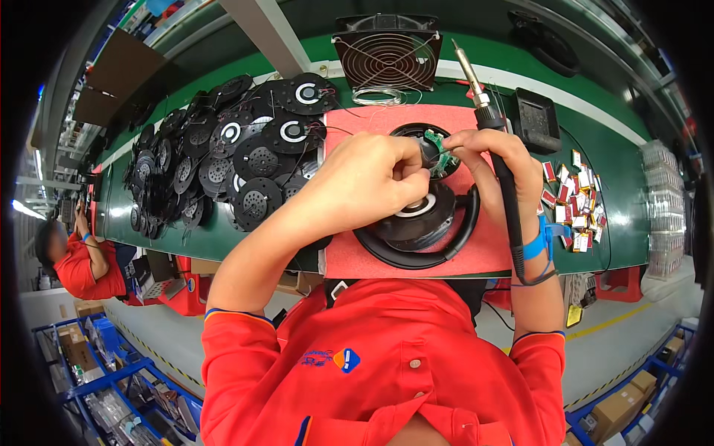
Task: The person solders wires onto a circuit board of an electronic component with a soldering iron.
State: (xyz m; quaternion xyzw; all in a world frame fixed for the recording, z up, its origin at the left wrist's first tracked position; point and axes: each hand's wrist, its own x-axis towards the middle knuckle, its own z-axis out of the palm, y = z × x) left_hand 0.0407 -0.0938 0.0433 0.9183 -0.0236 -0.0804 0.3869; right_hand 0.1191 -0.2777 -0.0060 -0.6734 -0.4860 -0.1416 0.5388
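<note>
My left hand (368, 178) is closed in a pinch beside a small green circuit board (445, 157); what lies between its fingertips is too small to make out. In my right hand (513, 160) a soldering iron (488, 115) is tucked, its metal tip pointing up and away from the work. The right thumb and forefinger also close at the board's edge, apparently on a thin wire. The board sits over an open round black housing (405, 131). Nearer me, a black round part (420, 227) with a pale ring and a curved black rim lies on the pink mat (357, 119), partly under my left hand.
Many black discs (260, 160) with wires are heaped at left. A caged fan (387, 56) stands at the back, a wire coil (378, 97) before it. At right are a black tray (535, 119), small battery-like packs (576, 197) and stacked clear trays (663, 208). Another person (89, 260) works far left.
</note>
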